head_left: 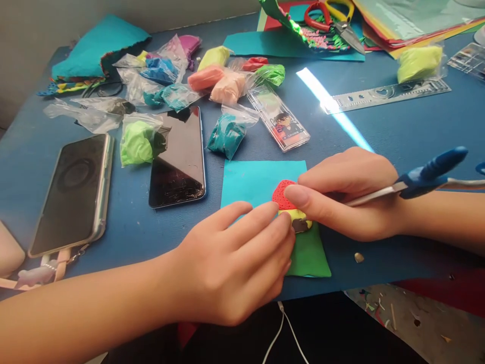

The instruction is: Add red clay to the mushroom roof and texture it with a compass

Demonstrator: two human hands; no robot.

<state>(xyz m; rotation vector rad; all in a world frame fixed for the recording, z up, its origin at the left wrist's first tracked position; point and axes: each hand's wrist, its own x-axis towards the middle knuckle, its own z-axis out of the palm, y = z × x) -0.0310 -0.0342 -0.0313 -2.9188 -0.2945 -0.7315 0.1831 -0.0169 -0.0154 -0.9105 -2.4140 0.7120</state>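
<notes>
A square card (250, 182), light blue above and green below, lies near the table's front edge. On it sits a red clay piece (283, 194) pitted with small holes, above a yellow clay part (286, 214) with a brown patch. My left hand (242, 258) rests over the card's left side, fingers loosely stretched and tips beside the clay. Thumb and forefinger of my right hand (348, 197) touch the red clay's right edge. That hand is closed round a blue-handled metal tool (420, 177), whose tip is hidden.
Two phones (71, 194) (180, 162) lie at left. Bagged clay lumps (227, 134) spread behind the card, near a clear case (280, 119). Further back are scissors (333, 23), a transparent ruler (390, 96) and coloured paper (401, 35). A small crumb (358, 258) lies right of the card.
</notes>
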